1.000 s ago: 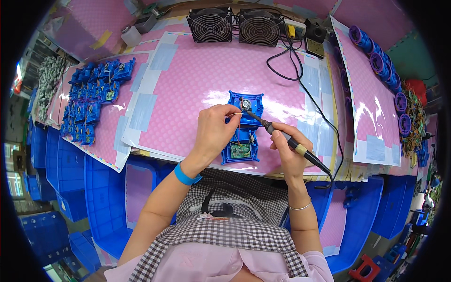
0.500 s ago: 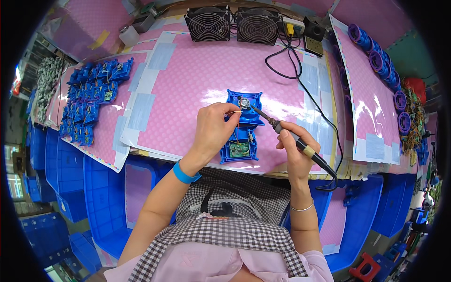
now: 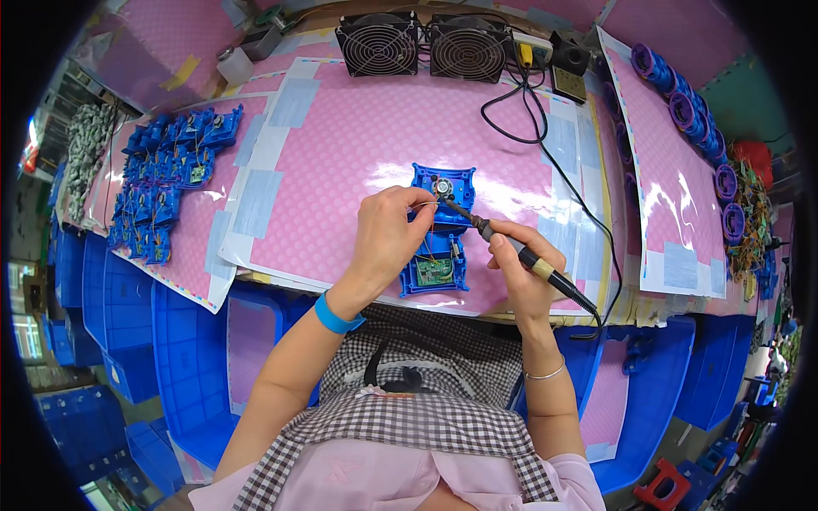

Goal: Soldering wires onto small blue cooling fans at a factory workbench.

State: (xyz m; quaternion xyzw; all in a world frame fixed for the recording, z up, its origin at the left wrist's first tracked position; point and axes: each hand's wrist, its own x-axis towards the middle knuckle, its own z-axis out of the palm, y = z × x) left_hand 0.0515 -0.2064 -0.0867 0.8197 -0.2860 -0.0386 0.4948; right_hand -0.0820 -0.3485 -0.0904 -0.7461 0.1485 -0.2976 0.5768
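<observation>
A blue plastic housing (image 3: 465, 183) with a round silver speaker (image 3: 442, 188) lies open on the pink-covered bench. Thin wires run from it to a second blue shell nearer me, which holds a green circuit board (image 3: 434, 272). My left hand (image 3: 389, 232) pinches a thin wire beside the speaker, partly covering the housing's left side. In my right hand (image 3: 528, 267) is a soldering iron (image 3: 503, 241), gripped like a pen. Its tip reaches down to the wire end by the speaker; whether they touch is too small to tell.
Two black fans (image 3: 380, 47) stand at the bench's back edge, near a soldering iron stand (image 3: 568, 83). The iron's black cable (image 3: 588, 204) curves along the right. Several wired blue housings (image 3: 162, 183) are grouped at left. Purple rings (image 3: 682, 109) line the right side; blue bins (image 3: 192, 366) sit below.
My right hand has moved the soldering iron slightly left and down, bringing its tip closer to the wire in my left hand. The left hand has stayed almost still.
</observation>
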